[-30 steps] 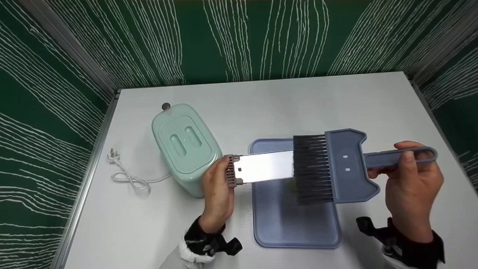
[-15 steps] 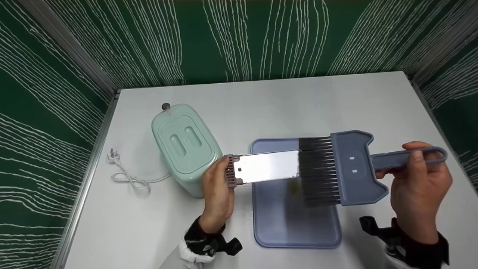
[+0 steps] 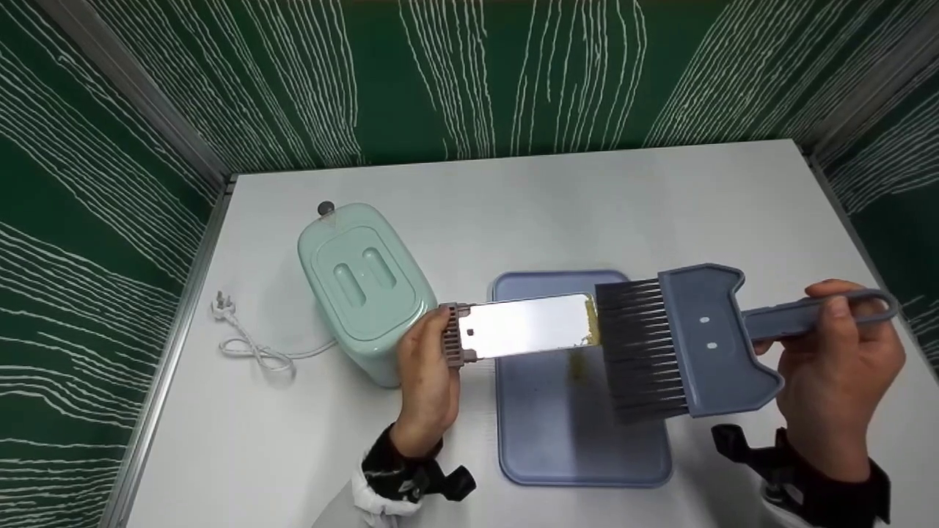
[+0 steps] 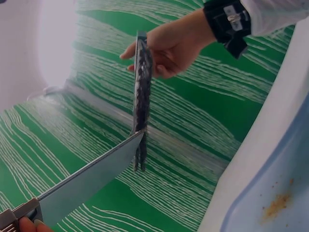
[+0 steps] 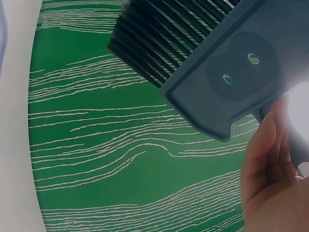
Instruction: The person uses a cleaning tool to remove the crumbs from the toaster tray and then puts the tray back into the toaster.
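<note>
In the head view my left hand (image 3: pixel 425 385) grips the slotted brown end of a flat, shiny metal crumb tray (image 3: pixel 524 324). Yellow crumbs line the far end of that metal strip. My right hand (image 3: pixel 840 370) holds a blue-grey brush (image 3: pixel 722 337) by its looped handle, thumb on top. Its black bristles (image 3: pixel 642 348) stand right at the crumbed end; the left wrist view shows the bristles (image 4: pixel 143 87) meeting the tip of the metal. Both are held over a blue-grey tray (image 3: pixel 554 447), where a patch of yellow crumbs (image 3: pixel 579 364) lies.
A mint-green toaster (image 3: pixel 367 275) with a closed lid stands to the left of the tray, close by my left hand. Its white cord and plug (image 3: pixel 222 306) lie farther left on the white table (image 3: pixel 352 469). Green walls (image 3: pixel 411 81) with white lines enclose the back and sides.
The brush has moved right and slightly toward me along the metal, uncovering yellow crumbs at its end. More of the crumb patch below shows. My left hand has stayed put.
</note>
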The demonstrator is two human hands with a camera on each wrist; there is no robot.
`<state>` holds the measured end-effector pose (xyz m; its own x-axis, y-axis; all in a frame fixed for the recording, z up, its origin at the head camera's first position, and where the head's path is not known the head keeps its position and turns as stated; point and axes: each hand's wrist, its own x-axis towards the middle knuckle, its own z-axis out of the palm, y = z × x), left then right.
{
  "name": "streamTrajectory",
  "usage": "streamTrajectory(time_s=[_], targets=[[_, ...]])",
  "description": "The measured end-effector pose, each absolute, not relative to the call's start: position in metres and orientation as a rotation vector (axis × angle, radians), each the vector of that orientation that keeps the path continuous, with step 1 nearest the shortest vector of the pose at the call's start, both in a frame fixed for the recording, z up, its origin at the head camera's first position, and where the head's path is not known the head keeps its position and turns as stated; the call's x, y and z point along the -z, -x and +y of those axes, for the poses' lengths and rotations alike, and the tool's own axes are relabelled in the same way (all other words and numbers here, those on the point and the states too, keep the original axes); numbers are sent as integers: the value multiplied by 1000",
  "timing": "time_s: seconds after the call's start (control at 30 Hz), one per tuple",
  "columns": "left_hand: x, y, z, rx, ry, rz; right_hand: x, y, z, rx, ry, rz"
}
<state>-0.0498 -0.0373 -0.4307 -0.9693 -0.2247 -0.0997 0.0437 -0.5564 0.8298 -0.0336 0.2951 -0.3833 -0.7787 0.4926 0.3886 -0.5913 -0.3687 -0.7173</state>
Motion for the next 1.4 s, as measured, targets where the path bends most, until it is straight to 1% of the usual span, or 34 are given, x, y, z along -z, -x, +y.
streamTrajectory(time_s=[0.43,0.53,0.63,0.77,1.07,1.17,1.4], targets=[[428,49,-37,2641,-316,-1393,382,34,286,-2174,-107,-1059],[428,49,-36,2647,-327,-1392,383,34,278,-2247,-195,-996],[428,49,-36,2651,-337,-1392,385,34,267,-2346,-349,-924],[427,49,-35,2653,-341,-1391,392,34,255,-2403,-503,-985],[427,49,-34,2647,-331,-1394,410,31,236,-2511,-618,-1176],[427,48,-34,2634,-307,-1410,412,29,230,-2526,-621,-1245],[424,47,-35,2626,-318,-1440,411,25,227,-2408,-511,-1504]])
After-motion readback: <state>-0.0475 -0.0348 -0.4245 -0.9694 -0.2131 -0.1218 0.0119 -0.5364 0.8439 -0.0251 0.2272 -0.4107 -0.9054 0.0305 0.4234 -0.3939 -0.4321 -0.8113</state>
